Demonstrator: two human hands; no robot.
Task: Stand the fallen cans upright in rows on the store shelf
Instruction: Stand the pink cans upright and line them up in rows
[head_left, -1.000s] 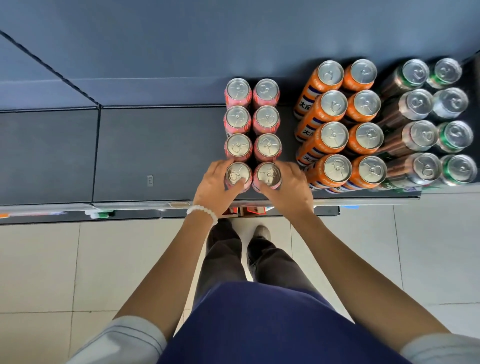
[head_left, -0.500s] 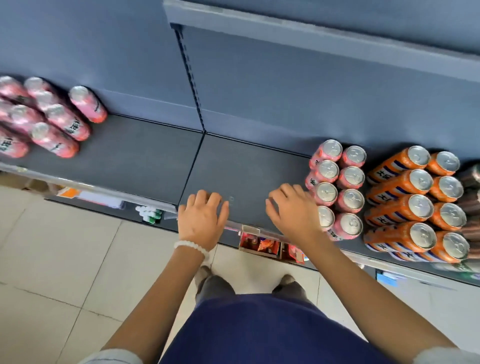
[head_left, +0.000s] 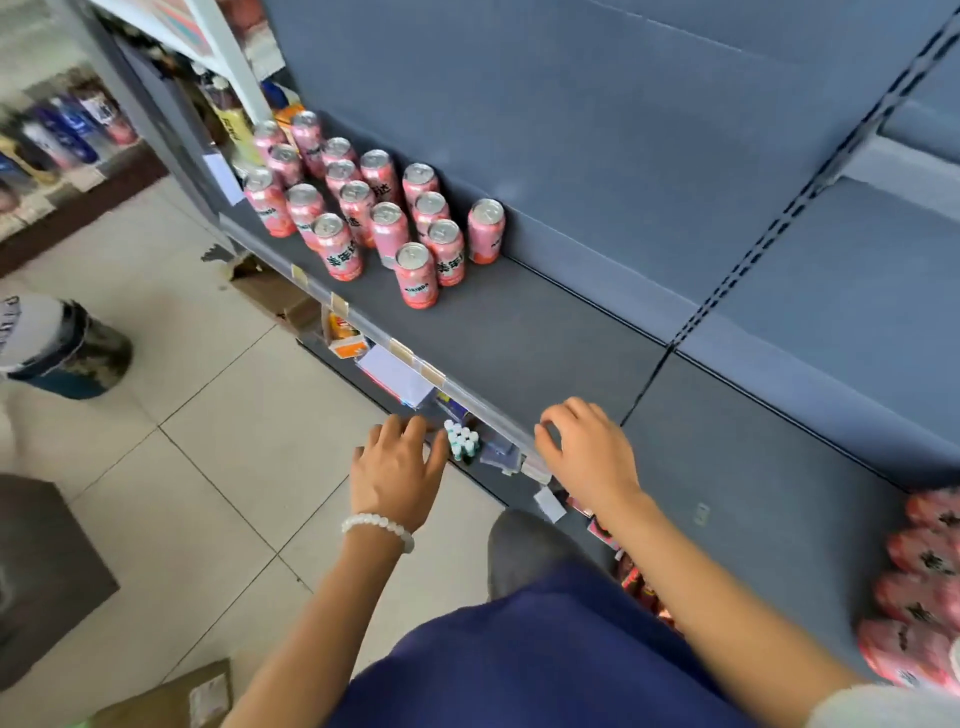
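A person's two hands hover at the front lip of a grey store shelf. The left hand, a white bead bracelet on its wrist, hangs over the floor tiles with fingers spread and relaxed, holding nothing. The right hand sits above the shelf edge, fingers loosely bent, also holding nothing. At 3 o'clock, pink can tops crowd the frame's right edge, blurred. Bare shelf runs between the hands and the cluster of pink cans at 11 o'clock, all standing upright in a loose group; the nearest pink can reads "MIRINDA". Paper price tags hang along the rail.
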